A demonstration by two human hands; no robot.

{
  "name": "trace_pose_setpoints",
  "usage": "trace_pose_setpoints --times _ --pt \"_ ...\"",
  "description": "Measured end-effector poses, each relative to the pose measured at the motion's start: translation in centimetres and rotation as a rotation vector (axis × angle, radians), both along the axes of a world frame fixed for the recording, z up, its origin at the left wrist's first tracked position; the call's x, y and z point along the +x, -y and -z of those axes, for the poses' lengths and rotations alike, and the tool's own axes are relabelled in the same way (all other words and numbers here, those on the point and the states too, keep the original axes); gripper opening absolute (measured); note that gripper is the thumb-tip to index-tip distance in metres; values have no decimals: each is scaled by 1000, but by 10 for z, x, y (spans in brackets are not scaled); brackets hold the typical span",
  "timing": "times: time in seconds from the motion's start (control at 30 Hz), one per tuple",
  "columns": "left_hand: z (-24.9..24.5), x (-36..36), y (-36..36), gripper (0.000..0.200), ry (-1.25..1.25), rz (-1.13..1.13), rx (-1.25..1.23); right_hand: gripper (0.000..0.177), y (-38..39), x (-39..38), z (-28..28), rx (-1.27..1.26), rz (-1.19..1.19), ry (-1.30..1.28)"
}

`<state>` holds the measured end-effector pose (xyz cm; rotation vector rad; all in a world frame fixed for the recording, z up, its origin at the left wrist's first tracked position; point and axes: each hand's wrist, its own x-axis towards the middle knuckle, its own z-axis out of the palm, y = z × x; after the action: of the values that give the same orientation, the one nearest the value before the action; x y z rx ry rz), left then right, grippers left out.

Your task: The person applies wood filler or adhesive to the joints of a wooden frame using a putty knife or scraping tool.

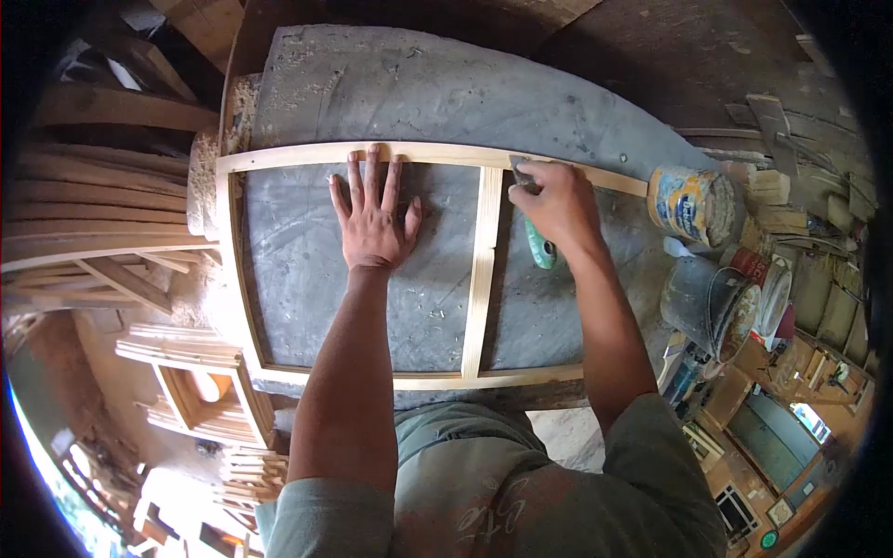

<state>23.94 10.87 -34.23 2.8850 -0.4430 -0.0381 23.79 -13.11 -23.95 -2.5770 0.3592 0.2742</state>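
A pale wooden frame (482,270) with a middle crossbar lies flat on a dark grey worktop (419,321). My left hand (374,223) is spread open, palm down, its fingertips resting on the frame's far rail and the rest over the left opening. Right of the crossbar's top end, my right hand (558,206) is closed on a small dark grey flat piece (523,173), held against the far rail. My fingers cover most of that piece, so its exact kind is hidden. Just below this hand lies a green object (538,246), partly covered by the wrist.
A putty-smeared tub (690,205) and a grey bucket (712,307) stand at the worktop's right side. Curved wooden pieces (102,219) are stacked on the left. Small wooden frames (200,386) are piled at lower left. Wood shavings dot the worktop.
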Motion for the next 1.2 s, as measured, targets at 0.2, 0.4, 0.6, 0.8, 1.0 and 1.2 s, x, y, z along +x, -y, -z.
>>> trace_pose_setpoints --times 0.2,0.4,0.6,0.8,1.0,1.2 --pt "0 0 1 66 -1 0 -9 32 -4 4 -14 -8 -18 -137" --pt "-1 0 0 66 -20 -9 5 31 -4 -6 7 -47 -18 -65" --pt "-2 0 1 67 -20 -9 10 37 4 -1 5 -33 17 -81" --pt "-2 2 2 67 -16 -6 15 32 5 -3 -4 -98 -65 -17" --pt "-1 -1 0 68 -26 -4 29 30 3 -5 -4 -76 -82 -92" --pt "-3 0 1 67 -28 -2 51 30 1 -1 -2 -70 -71 -94"
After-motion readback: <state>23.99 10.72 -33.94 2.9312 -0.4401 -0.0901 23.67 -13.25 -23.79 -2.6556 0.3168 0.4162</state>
